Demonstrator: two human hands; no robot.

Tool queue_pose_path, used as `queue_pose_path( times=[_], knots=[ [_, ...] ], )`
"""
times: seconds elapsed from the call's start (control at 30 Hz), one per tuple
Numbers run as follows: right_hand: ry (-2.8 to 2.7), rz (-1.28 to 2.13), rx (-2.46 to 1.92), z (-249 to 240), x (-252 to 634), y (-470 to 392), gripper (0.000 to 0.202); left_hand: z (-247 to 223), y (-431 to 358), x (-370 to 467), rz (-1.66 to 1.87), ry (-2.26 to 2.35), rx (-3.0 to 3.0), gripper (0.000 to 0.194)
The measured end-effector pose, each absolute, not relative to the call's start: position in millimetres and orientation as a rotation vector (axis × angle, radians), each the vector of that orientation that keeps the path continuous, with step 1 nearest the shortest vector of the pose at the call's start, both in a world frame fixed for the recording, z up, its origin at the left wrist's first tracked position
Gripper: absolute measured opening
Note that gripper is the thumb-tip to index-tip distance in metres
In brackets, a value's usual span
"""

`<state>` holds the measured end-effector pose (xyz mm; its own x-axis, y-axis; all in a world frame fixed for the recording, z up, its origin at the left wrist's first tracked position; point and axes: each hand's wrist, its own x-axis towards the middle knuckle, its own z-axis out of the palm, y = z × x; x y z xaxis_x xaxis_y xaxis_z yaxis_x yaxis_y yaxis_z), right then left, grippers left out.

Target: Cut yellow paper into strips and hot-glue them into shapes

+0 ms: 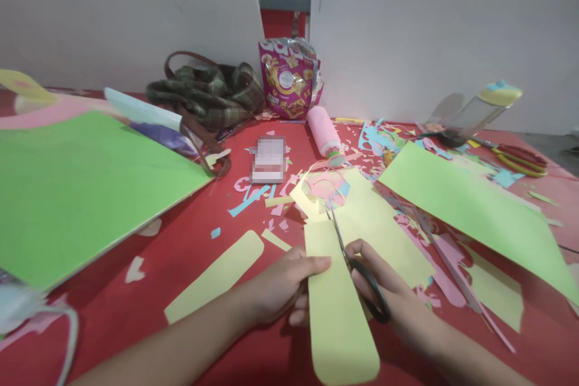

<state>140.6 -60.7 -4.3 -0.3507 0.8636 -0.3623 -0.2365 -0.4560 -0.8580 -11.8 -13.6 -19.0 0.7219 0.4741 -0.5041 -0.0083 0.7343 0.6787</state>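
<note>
My left hand [289,283] pinches the left edge of a long yellow paper strip [339,325], thumb on top and fingers beneath. The strip's near end has rounded corners; its far end is squared. Black-handled scissors [368,280] are in my right hand [384,283], their slightly parted blades at the far right corner of the strip. A similar yellow piece [217,274] with rounded far corners lies on the red table to the left. Beyond the blades rests a larger yellow sheet [384,229] with a ragged cut-out.
Green sheets lie left [99,193] and right [474,217]. Behind are a plaid bag [208,93], a purple snack packet [289,81], a pink bottle [323,129] and a blurred phone-shaped object [268,160]. Red-and-yellow-handled scissors [520,160] and a clear container [479,111] stand right, among paper scraps.
</note>
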Motion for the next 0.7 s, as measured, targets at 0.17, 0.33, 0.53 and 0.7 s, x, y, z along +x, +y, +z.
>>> queue_pose_path(
  times=[0.17, 0.33, 0.53, 0.7],
  knots=[
    [-0.915, 1.908, -1.059, -5.3, 140.9, -60.6, 0.017, -19.5, -12.0, -12.0, 0.262, 0.679, 0.718, 0.026],
    [-0.865, 1.914, -1.110, -1.8, 141.5, -61.2, 0.022, -20.4, -11.0, -13.1, 0.256, 0.670, 0.758, 0.030],
    [-0.813, 1.916, -1.122, 0.3, 140.4, -61.5, 0.025, -21.5, -12.4, -13.6, 0.258, 0.677, 0.764, 0.030],
    [-0.797, 1.916, -1.108, -1.5, 139.5, -61.6, 0.027, -21.9, -12.1, -13.8, 0.260, 0.677, 0.771, 0.030]
  ],
)
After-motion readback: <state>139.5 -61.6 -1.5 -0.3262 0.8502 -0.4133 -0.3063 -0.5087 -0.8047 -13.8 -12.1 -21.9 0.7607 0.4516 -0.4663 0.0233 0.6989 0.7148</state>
